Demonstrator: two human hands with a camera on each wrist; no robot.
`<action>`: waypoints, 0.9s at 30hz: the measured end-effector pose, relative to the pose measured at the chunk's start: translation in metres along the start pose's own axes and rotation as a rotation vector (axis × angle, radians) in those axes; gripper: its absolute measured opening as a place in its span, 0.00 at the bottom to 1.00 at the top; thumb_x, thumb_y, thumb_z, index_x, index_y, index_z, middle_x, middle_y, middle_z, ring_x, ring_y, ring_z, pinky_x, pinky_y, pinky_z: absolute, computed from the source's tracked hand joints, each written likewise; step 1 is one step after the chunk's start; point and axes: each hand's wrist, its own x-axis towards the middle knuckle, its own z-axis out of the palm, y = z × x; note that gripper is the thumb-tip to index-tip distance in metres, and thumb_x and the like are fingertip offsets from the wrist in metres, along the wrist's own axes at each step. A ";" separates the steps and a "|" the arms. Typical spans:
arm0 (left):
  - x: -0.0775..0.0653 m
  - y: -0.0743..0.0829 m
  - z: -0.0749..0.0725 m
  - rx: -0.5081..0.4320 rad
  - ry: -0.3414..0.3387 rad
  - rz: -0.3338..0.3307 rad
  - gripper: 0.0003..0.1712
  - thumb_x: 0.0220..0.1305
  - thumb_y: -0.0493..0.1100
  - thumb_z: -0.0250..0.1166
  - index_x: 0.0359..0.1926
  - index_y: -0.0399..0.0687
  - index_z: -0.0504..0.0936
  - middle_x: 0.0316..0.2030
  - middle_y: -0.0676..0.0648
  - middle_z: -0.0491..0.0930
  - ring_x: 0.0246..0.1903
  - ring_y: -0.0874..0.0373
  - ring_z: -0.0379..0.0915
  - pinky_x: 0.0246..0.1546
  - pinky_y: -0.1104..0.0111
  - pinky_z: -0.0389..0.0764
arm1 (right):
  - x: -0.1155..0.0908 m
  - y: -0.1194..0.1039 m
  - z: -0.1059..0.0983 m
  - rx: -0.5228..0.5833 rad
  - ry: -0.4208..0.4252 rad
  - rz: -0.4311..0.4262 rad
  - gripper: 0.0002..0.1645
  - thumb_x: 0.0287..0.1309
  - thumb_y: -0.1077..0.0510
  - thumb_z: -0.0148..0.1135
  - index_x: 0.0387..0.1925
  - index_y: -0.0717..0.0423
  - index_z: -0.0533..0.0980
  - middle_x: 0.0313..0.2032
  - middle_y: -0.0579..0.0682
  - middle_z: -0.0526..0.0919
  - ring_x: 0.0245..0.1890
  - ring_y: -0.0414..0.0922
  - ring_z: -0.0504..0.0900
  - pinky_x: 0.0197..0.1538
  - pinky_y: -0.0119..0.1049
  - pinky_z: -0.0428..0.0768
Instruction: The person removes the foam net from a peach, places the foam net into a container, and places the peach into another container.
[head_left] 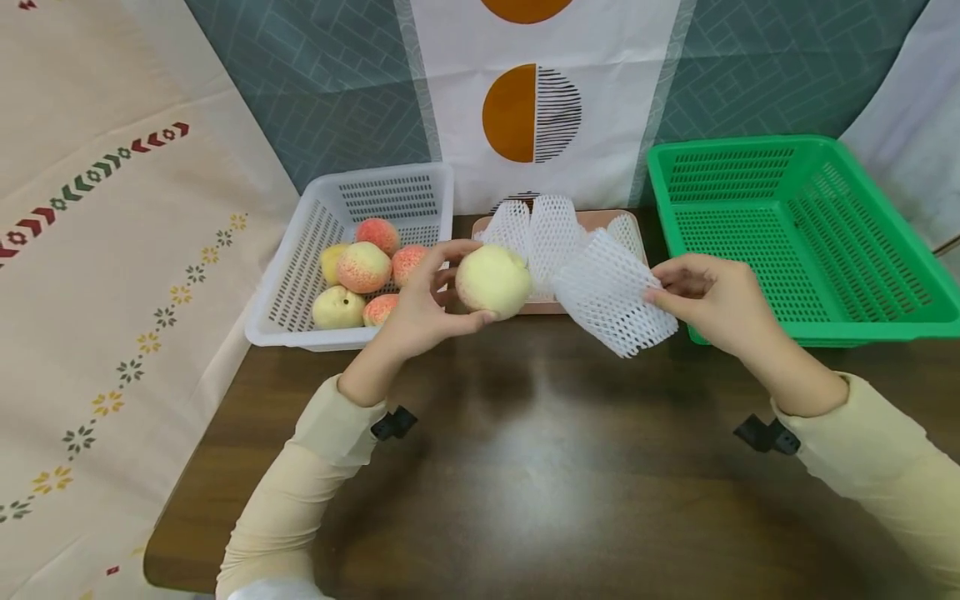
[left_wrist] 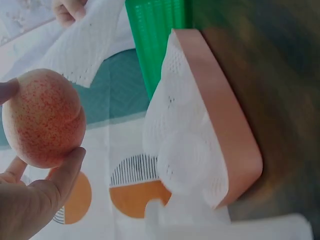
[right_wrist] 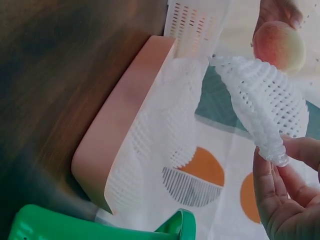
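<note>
In the head view my left hand [head_left: 423,308] grips a pale yellow peach [head_left: 493,282] between thumb and fingers, above the table's back part. The left wrist view shows the reddish, speckled side of this peach [left_wrist: 47,120]. My right hand [head_left: 716,304] pinches one end of a white foam net sleeve [head_left: 615,292]. In the right wrist view the sleeve [right_wrist: 265,100] points toward the peach, apart from it. Behind both hands a pink tray [head_left: 540,307] holds more white foam net sleeves [head_left: 553,229].
At the left stands a white basket [head_left: 288,283] with several red and yellow peaches [head_left: 363,267]. A green basket [head_left: 817,329] stands at the right. All rest on a dark wooden table [head_left: 540,467], with a patterned cloth [head_left: 322,92] hanging behind.
</note>
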 end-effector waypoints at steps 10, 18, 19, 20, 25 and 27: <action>0.012 0.020 -0.032 0.114 0.050 -0.087 0.42 0.45 0.29 0.72 0.62 0.42 0.65 0.58 0.43 0.66 0.45 0.51 0.73 0.48 0.65 0.78 | 0.020 0.000 -0.004 -0.061 -0.034 0.138 0.18 0.56 0.52 0.66 0.43 0.61 0.79 0.37 0.49 0.82 0.27 0.23 0.75 0.30 0.19 0.75; 0.032 0.029 -0.053 0.222 0.093 -0.104 0.40 0.46 0.33 0.73 0.61 0.47 0.67 0.58 0.43 0.65 0.44 0.49 0.73 0.46 0.62 0.79 | 0.033 0.005 -0.001 -0.055 -0.046 0.218 0.23 0.58 0.47 0.64 0.46 0.61 0.77 0.41 0.54 0.80 0.29 0.26 0.73 0.30 0.21 0.75; 0.035 0.029 -0.056 0.236 0.099 -0.107 0.40 0.46 0.34 0.73 0.61 0.47 0.67 0.58 0.44 0.65 0.43 0.49 0.73 0.46 0.63 0.79 | 0.035 0.006 0.000 -0.049 -0.045 0.222 0.22 0.58 0.48 0.64 0.46 0.61 0.76 0.40 0.53 0.81 0.29 0.25 0.73 0.30 0.21 0.75; 0.038 0.029 -0.059 0.242 0.104 -0.115 0.40 0.46 0.34 0.73 0.61 0.48 0.67 0.57 0.44 0.65 0.42 0.49 0.73 0.45 0.64 0.78 | 0.037 0.006 0.001 -0.043 -0.042 0.225 0.22 0.58 0.48 0.63 0.46 0.62 0.76 0.40 0.52 0.81 0.29 0.25 0.73 0.30 0.21 0.75; 0.052 0.026 -0.075 0.309 0.140 -0.151 0.39 0.48 0.36 0.73 0.61 0.49 0.66 0.57 0.46 0.66 0.44 0.49 0.72 0.45 0.63 0.77 | 0.047 0.006 0.004 -0.033 -0.028 0.225 0.22 0.60 0.49 0.62 0.47 0.63 0.75 0.36 0.48 0.80 0.26 0.25 0.74 0.29 0.22 0.74; 0.057 0.025 -0.080 0.328 0.156 -0.185 0.39 0.49 0.38 0.73 0.61 0.50 0.65 0.58 0.45 0.65 0.46 0.48 0.72 0.47 0.62 0.76 | 0.051 0.006 0.005 -0.020 -0.025 0.234 0.23 0.60 0.49 0.62 0.47 0.64 0.74 0.34 0.46 0.79 0.24 0.25 0.75 0.29 0.22 0.73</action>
